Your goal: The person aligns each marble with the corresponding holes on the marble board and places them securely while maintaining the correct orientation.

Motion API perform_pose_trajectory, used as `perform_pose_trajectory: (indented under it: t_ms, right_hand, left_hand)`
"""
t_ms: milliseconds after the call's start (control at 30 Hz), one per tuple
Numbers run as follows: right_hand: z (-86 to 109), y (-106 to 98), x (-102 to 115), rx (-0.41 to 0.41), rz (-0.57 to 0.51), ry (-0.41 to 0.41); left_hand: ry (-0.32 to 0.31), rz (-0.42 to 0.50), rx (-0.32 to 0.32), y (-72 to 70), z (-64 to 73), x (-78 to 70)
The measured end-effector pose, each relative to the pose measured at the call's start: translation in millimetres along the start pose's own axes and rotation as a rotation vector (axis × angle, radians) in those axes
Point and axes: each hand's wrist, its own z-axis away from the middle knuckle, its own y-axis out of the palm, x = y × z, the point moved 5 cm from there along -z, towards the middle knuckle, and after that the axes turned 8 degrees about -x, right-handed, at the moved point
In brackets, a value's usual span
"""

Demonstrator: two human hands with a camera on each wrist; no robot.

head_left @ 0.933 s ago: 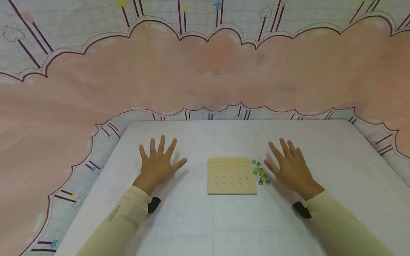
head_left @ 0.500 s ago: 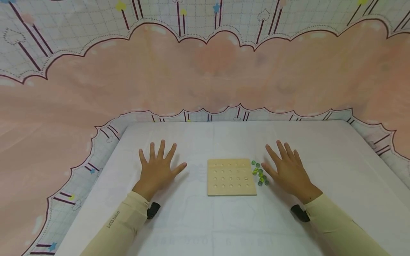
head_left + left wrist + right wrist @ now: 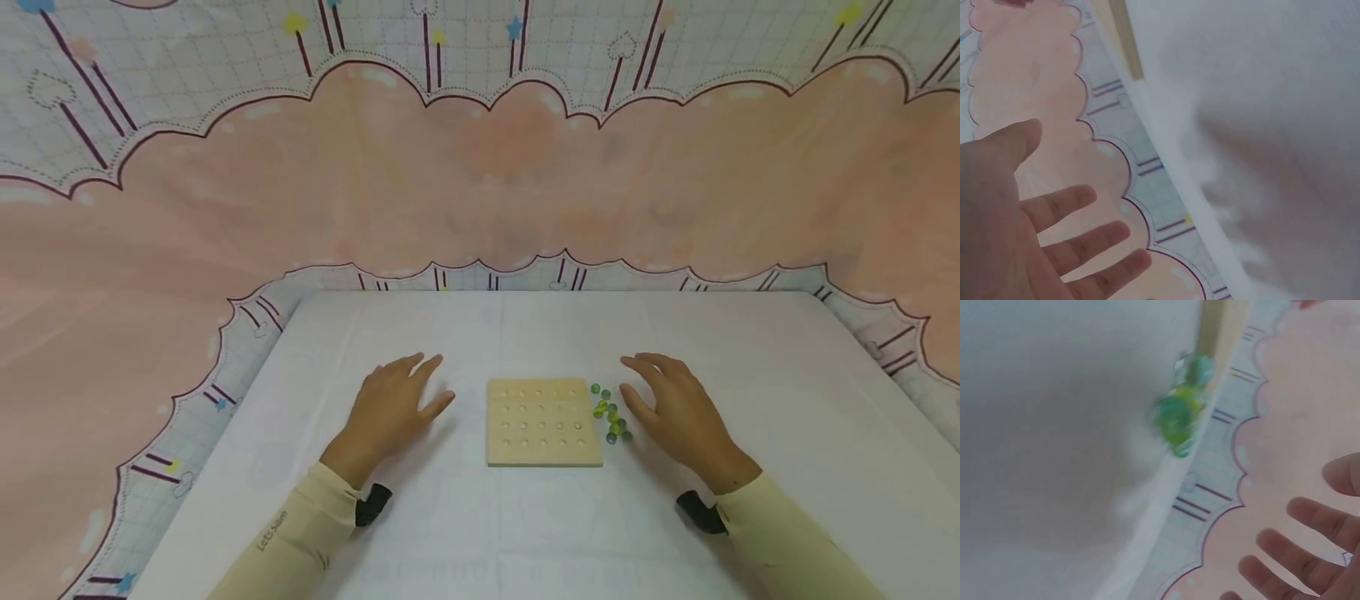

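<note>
A light wooden board [image 3: 545,417] with rows of shallow round dimples lies flat in the middle of the white table. Against its right side is a loose cluster of green and yellow-green glass marbles [image 3: 612,418], which shows blurred in the right wrist view as green marbles [image 3: 1175,415]. To the left of the board hovers my left hand [image 3: 382,412], holding nothing, its fingers loosely bent and spread. My right hand [image 3: 682,417] is just right of the marbles, apart from them, with relaxed fingers and nothing in it. In the left wrist view, the left hand's fingers [image 3: 1085,250] appear separated.
The white table [image 3: 450,533] is bordered by a peach and white patterned cloth [image 3: 487,183] at the back and sides. Each wrist bears a small black device, such as the left black device [image 3: 373,505].
Both hands were spread flat with straight fingers; now their fingers bend softly. My left hand has shifted slightly right, toward the board. The board and marbles have stayed in place.
</note>
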Motion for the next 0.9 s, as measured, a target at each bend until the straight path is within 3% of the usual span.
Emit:
perform_pose_trajectory:
  t_ms: [133,333,567,900]
  right_hand:
    - [2.9,-5.6,5.4,-0.036,-0.079,-0.009]
    - [4.4,-5.8,8.3,-0.03,-0.092,-0.019]
    - [2.7,-2.0,4.3,0.011,-0.099,-0.012]
    - [-0.9,0.5,-5.6,0.049,-0.086,0.004]
  left_hand:
    - [0.08,0.034,-0.006,4.6,1.8,-19.1]
    - [0.161,0.051,0.066,17.0,6.3,-36.7]
    - [0.155,0.087,0.189,28.0,14.2,-43.1]
    - [0.108,0.163,0.26,38.4,18.7,-49.9]
